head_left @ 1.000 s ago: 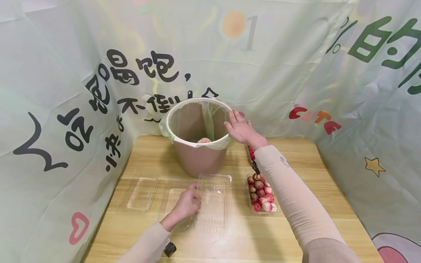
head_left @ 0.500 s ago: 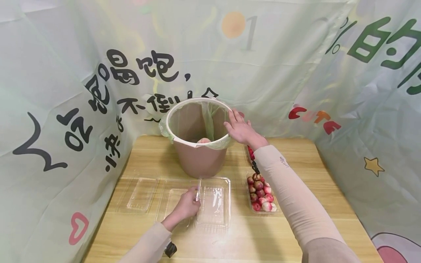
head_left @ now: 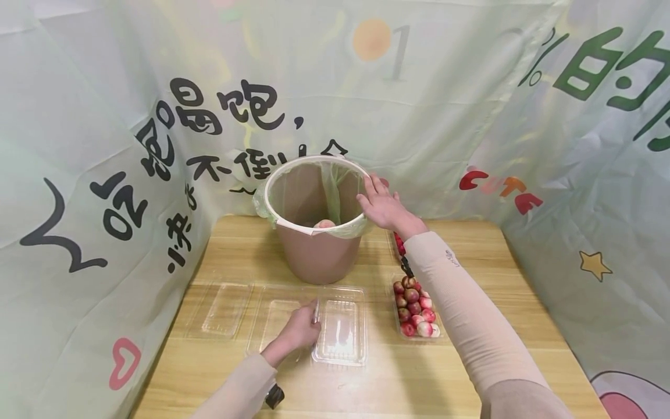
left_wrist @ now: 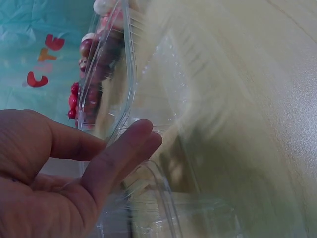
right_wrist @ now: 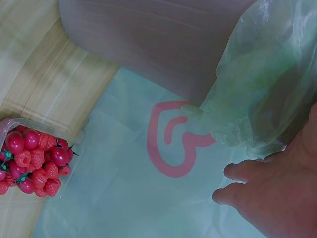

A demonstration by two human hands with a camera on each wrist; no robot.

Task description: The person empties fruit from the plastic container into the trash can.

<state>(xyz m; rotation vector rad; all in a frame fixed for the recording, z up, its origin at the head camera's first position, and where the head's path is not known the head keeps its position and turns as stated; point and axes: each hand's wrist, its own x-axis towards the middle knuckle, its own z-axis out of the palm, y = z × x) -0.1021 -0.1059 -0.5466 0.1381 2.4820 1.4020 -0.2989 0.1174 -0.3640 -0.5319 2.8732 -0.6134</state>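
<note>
My left hand pinches the left edge of a clear plastic container in front of the bin. In the left wrist view the thumb and fingers meet around its rim. A second clear container lies under and beside that hand. My right hand lies with straight fingers on the right rim of a brown trash bin. A thin green bag lines the bin and hangs over its rim. One pale pink round fruit shows inside; the bin's bottom is hidden.
Another clear container lies at the left of the wooden table. To the right stands a box of dark red and pink-white fruits. Behind it, partly under the right sleeve, is a box of raspberries and cherry tomatoes. Printed cloth walls surround the table.
The clear container in my left hand has tipped down and now lies flatter on the table. My left hand has shifted slightly nearer with it. The right hand stays on the bin rim.
</note>
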